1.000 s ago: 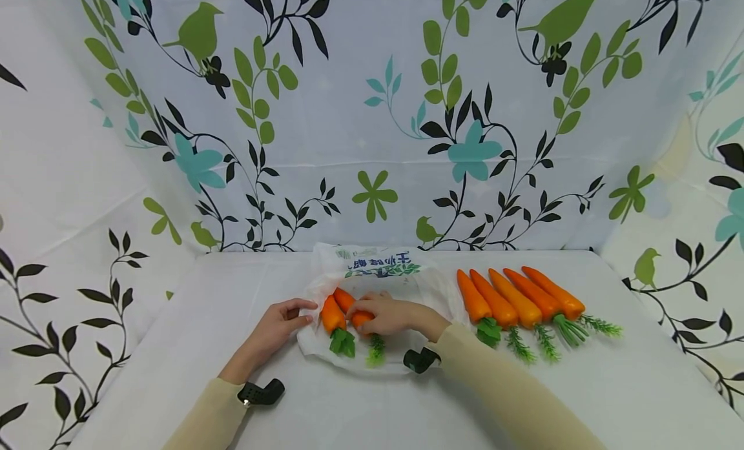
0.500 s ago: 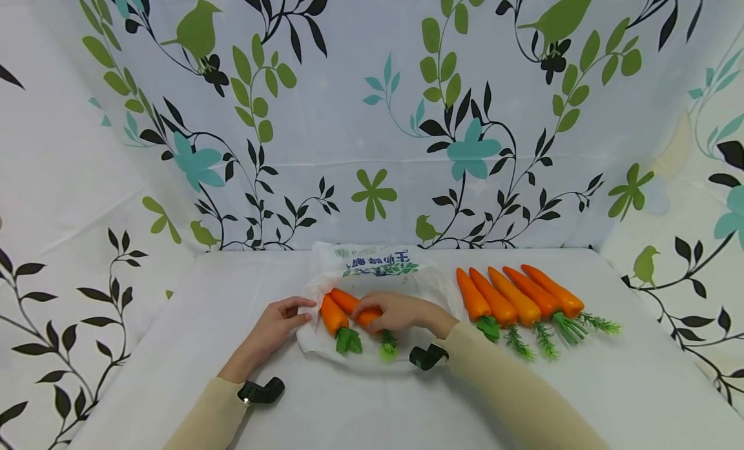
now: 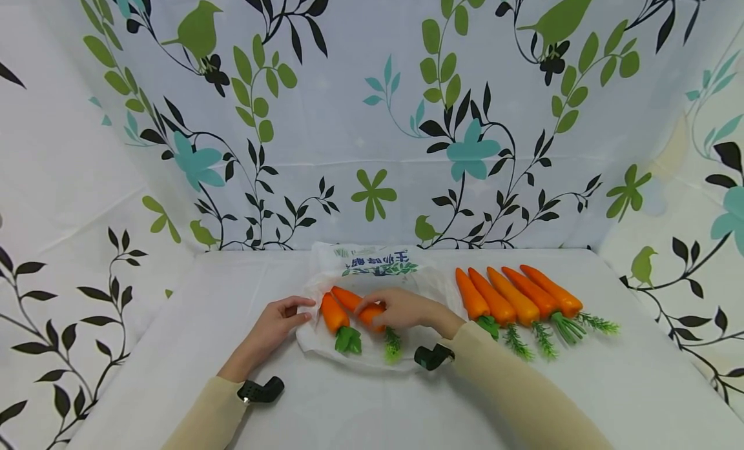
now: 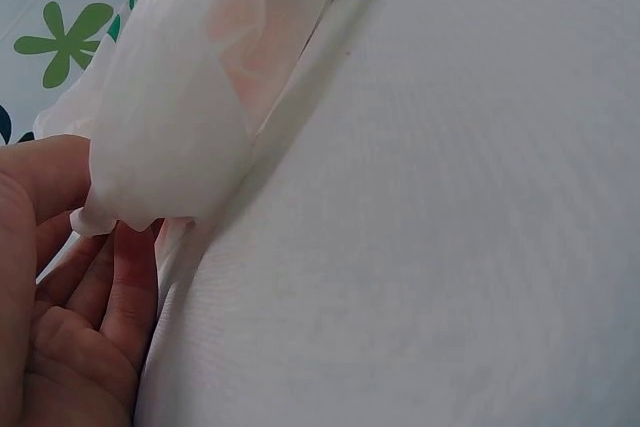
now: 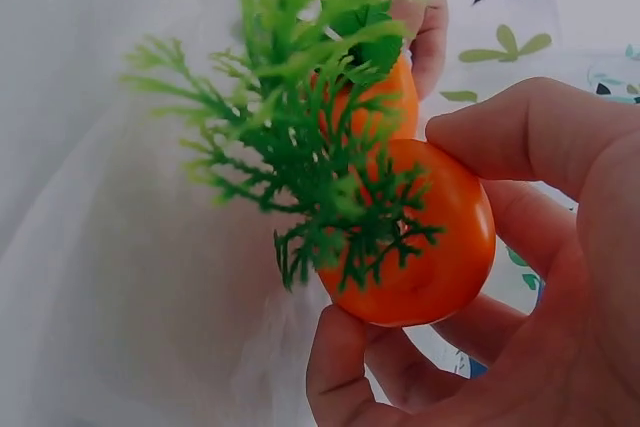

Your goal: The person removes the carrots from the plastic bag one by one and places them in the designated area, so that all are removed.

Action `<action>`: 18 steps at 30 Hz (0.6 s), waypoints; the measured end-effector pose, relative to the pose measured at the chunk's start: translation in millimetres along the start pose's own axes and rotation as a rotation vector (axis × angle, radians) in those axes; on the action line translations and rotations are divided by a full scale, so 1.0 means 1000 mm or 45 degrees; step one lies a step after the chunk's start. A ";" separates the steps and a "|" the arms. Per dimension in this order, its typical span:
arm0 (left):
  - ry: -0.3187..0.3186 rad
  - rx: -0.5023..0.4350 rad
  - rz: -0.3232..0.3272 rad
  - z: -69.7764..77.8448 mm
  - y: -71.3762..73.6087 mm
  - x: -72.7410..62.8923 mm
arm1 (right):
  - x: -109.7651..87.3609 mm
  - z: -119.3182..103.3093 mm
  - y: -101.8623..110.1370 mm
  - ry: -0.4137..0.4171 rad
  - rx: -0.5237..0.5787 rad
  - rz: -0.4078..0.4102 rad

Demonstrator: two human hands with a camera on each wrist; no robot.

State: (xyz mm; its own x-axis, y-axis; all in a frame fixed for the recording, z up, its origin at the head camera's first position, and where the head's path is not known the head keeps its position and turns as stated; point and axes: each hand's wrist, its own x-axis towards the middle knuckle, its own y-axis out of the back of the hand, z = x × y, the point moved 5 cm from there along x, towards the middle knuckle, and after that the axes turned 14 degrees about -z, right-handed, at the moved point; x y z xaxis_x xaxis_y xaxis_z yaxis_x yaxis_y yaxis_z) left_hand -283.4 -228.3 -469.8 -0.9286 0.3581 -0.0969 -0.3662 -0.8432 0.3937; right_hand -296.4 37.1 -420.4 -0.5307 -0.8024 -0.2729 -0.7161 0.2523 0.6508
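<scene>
A white translucent plastic bag (image 3: 438,288) with printed lettering lies in the middle of the table in the head view. My left hand (image 3: 283,322) pinches its left edge; in the left wrist view the bag's film (image 4: 160,127) passes between thumb and fingers. Two orange carrots lie at the bag. The left carrot (image 3: 334,316), with broad green leaves, points away from me. My right hand (image 3: 409,309) grips the thick end of the other carrot (image 3: 345,297), which has feathery greens. Close up in the right wrist view, thumb and fingers surround this carrot's end (image 5: 450,232).
Several more carrots (image 3: 514,298) lie side by side to the right of the bag, tops toward me. Behind the white table (image 3: 360,411) hangs a patterned cloth (image 3: 325,133). Each wrist carries a black camera (image 3: 261,390).
My right hand has moved slightly right with its carrot, and the leafy carrot beside it has shifted and turned a little. My left hand stays at the bag's edge.
</scene>
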 end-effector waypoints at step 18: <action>0.026 0.008 0.007 0.000 0.000 -0.001 | -0.025 0.001 0.008 -0.001 0.094 0.063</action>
State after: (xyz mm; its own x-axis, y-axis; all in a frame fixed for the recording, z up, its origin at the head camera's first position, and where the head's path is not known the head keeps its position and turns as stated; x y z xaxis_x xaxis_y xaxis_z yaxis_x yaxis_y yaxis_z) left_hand -282.2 -228.6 -469.6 -0.9318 0.3449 -0.1133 -0.3606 -0.8427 0.3998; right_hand -289.4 59.8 -408.5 -0.5665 -0.7875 -0.2426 -0.7205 0.3304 0.6097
